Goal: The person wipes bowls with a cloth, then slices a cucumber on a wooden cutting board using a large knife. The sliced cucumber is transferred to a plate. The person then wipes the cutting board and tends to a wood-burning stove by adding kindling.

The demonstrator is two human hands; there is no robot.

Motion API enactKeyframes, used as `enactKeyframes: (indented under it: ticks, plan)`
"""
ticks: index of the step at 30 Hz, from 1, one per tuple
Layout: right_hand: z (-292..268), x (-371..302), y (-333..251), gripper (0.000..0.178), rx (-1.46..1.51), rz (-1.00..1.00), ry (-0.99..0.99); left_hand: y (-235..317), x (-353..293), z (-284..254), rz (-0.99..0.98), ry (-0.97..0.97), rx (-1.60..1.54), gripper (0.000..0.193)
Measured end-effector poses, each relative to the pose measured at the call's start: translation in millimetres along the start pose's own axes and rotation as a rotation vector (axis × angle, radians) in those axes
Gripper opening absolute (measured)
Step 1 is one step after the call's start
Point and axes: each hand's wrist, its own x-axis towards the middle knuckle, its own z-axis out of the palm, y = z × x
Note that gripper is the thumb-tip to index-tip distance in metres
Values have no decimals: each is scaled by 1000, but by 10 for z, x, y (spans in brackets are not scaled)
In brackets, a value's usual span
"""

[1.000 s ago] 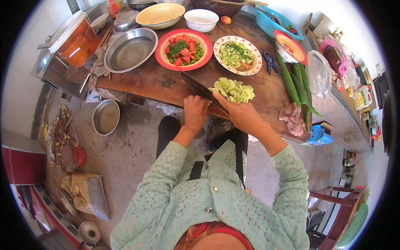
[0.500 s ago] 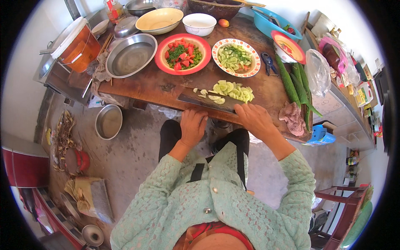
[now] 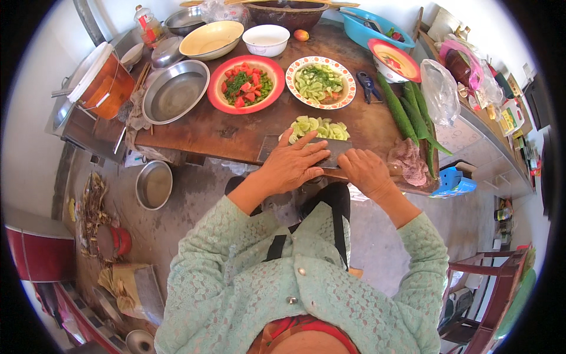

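Note:
My right hand (image 3: 367, 170) is closed at the right end of a wide dark-bladed kitchen knife (image 3: 338, 148), its handle hidden in my fist. The blade lies low along the table's front edge. Over it my left hand (image 3: 286, 164) reaches with fingers spread, its fingertips at the blade and the nearest slices. A heap of pale green cucumber slices (image 3: 321, 127) sits just behind the blade. Farther back, a patterned bowl (image 3: 350, 97) holds more cut cucumber with chopped greens. Left of it, a red-rimmed bowl (image 3: 213, 88) contains red chunks and chopped greens.
Whole cucumbers (image 3: 398, 109), a crumpled cloth (image 3: 408, 162) and blue-handled scissors (image 3: 368, 87) lie to the right. A metal basin (image 3: 147, 97) and orange bucket (image 3: 109, 88) stand left. Along the back are a white bowl (image 3: 266, 36) and a blue basin (image 3: 354, 36).
My left hand has risen from the table's front edge and moved right over the blade, its fingers now spread. The knife has shifted slightly, and the few loose slices by it are now hidden.

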Motion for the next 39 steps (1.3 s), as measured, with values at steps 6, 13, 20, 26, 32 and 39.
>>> enactKeyframes:
  ticks: [6,13,20,26,32,39]
  plan:
    - [-58,-175,148,13,8,14,-41,-375,132,84,-230,-366,-145,62]
    - [-360,-449,284,13,28,115,-97,-722,108,288,-354,-299,-249,60]
    - [-224,-794,168,32,495,581,88,-723,29,572,-398,26,-204,60]
    - [20,-898,-63,31,1578,1199,234,-519,3,672,-374,295,-93,56]
    - [39,-851,-152,31,1903,1309,279,-93,199,520,-256,467,-135,57]
    - [165,-574,-341,31,2081,1292,343,270,433,614,-47,181,-34,60]
